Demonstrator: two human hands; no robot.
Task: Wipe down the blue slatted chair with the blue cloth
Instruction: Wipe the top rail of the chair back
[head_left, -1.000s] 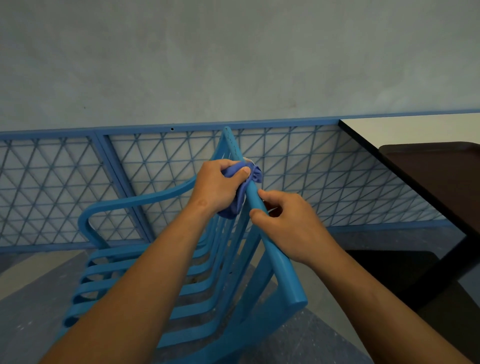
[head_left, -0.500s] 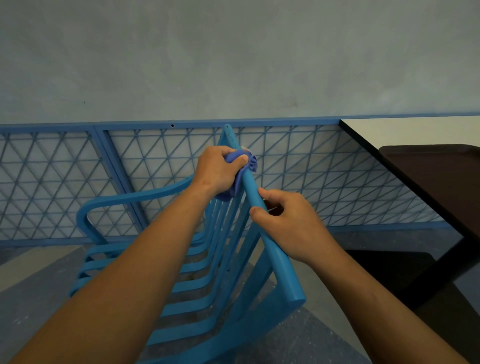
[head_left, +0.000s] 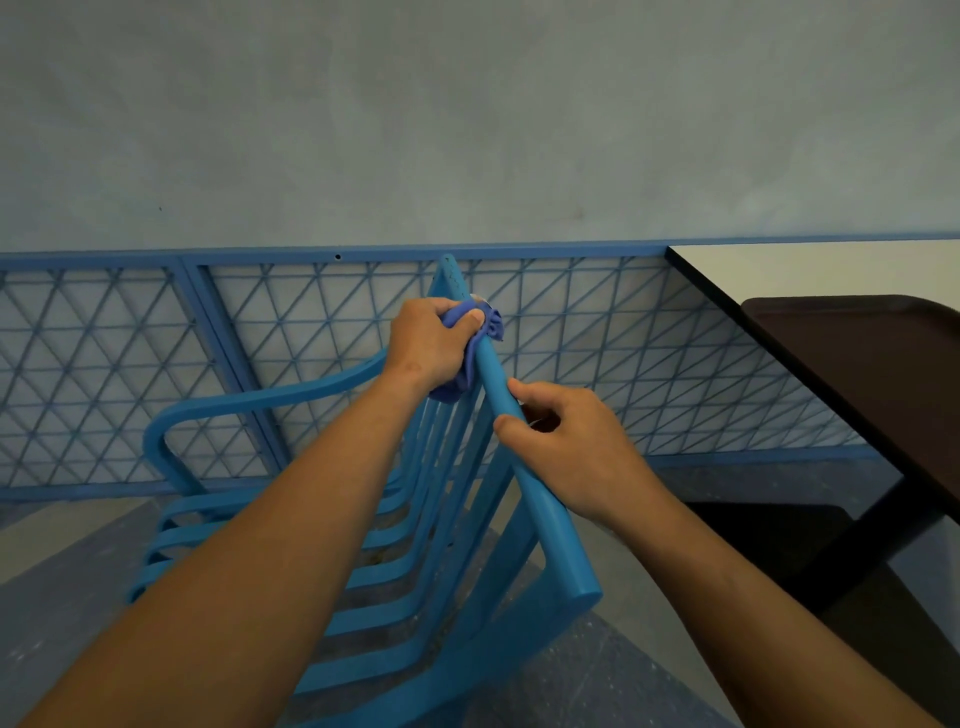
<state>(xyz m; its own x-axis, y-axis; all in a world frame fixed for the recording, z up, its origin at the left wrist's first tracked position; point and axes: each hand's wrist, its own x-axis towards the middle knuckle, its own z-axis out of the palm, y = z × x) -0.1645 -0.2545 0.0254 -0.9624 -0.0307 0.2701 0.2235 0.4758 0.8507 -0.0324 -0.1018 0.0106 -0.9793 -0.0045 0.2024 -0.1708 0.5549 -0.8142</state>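
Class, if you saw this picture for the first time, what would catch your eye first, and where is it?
At centre, a left hand presses a blue cloth against the top rail of a blue chair, while the right hand grips that rail lower down. On the right, a dark tray lies on a table.

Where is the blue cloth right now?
In the head view, the blue cloth sits near the middle, bunched in the left hand against the chair's top rail, just above the right hand.
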